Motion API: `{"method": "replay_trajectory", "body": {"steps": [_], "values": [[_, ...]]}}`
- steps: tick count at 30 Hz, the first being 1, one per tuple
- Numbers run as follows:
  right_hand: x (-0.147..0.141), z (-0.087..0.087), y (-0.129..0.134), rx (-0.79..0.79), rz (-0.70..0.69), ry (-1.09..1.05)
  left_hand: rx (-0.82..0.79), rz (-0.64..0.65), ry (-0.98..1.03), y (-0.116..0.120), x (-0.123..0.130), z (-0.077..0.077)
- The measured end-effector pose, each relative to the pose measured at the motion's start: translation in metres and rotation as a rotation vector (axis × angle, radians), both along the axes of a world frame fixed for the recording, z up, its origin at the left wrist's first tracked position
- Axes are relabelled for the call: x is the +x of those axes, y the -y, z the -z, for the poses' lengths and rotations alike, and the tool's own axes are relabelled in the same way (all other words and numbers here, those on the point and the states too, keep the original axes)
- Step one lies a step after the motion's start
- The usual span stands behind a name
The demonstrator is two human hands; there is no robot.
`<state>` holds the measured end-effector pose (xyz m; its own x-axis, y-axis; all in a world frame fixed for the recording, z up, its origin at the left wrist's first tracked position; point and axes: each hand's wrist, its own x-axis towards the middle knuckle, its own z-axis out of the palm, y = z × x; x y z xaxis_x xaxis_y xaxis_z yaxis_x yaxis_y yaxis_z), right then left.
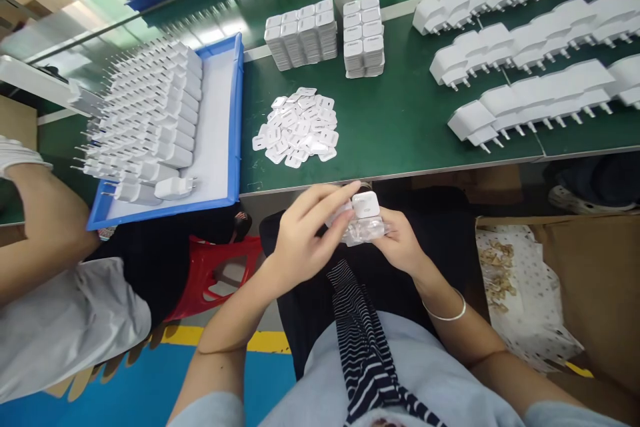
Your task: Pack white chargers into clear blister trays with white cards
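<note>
Above my lap, just off the bench edge, my right hand (403,240) holds a small bundle of white pieces in clear plastic (365,230). A white rounded-square piece (366,204) with a small slot mark lies on top of it. My left hand (307,230) reaches over from the left, its thumb and fingers closed round another white piece (339,212) at the bundle's left side, partly hidden by the fingers. On the green bench (400,127) lies a loose heap of flat white pieces (300,127), with neat stacks of them (303,37) behind.
White plug adapters fill part of a blue tray (234,127) on the left. Rows of adapters (550,93) stand at the right. Another person's arm (40,227) is at far left, near a red stool (215,273). A cardboard box (590,280) sits at lower right.
</note>
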<state>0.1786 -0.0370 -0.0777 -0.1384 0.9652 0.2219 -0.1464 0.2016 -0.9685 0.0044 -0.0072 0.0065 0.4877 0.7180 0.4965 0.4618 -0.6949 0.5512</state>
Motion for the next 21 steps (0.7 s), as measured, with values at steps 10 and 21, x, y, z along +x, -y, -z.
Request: {"method": "replay_trajectory", "body": {"steps": [10,21], "values": [[0.004,-0.002,0.005,0.2,-0.077,0.134,-0.29,0.179,-0.257,-0.007,-0.001,-0.008],[0.001,-0.002,0.007,0.225,-0.152,0.074,-0.21,0.054,-0.096,-0.016,-0.005,-0.002]]}}
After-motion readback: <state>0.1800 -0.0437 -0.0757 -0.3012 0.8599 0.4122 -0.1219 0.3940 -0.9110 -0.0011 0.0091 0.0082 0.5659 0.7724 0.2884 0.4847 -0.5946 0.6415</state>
